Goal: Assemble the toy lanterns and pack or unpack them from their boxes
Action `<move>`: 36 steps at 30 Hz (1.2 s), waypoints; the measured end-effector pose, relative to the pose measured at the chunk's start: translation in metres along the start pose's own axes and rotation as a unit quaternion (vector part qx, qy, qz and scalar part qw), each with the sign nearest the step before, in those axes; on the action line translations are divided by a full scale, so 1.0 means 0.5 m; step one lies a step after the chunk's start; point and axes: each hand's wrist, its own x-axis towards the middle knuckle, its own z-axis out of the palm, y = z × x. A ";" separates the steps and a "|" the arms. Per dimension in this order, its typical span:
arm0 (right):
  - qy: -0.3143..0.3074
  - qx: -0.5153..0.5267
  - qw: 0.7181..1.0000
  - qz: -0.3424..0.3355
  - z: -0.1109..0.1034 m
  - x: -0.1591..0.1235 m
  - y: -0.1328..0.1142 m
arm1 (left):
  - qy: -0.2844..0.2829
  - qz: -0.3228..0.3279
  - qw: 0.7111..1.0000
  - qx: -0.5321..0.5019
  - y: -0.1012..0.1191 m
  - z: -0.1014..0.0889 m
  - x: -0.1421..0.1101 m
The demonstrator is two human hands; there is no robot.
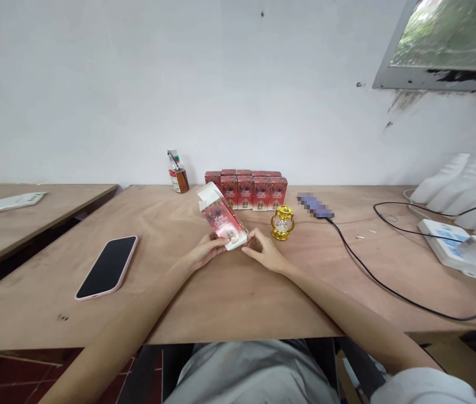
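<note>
A red printed cardboard box (222,219) is in my left hand (207,250), tilted to the left above the table. Its white top flap (209,194) stands open at the far end, and a white edge shows at the near end. My left thumb presses on the front of the box, and the other fingers are mostly hidden beneath. Beside the near right corner is my right hand (265,252), its fingers curled and its thumb apart from the forefinger. The forefinger appears to touch the box edge. A small gold lantern (282,223) stands upright just right of that hand.
Several similar red boxes (245,192) stand in rows near the wall. A bottle (179,175) is at back left, a phone (107,267) at left. Rightward lie a blurred purple device (315,205) with a black cable (369,274), a power strip (444,247) and white objects (444,179).
</note>
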 end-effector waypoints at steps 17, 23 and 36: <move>-0.057 -0.167 0.977 -0.121 0.029 -0.016 -0.003 | 0.037 -0.009 0.995 -0.092 0.013 -0.010 0.010; 0.049 -0.237 0.969 -0.058 0.028 -0.013 0.004 | -0.046 -0.083 0.993 -0.069 0.016 0.003 -0.005; 0.024 -0.349 0.927 -0.135 0.016 -0.012 0.014 | -0.048 -0.087 0.994 -0.034 0.011 -0.001 0.000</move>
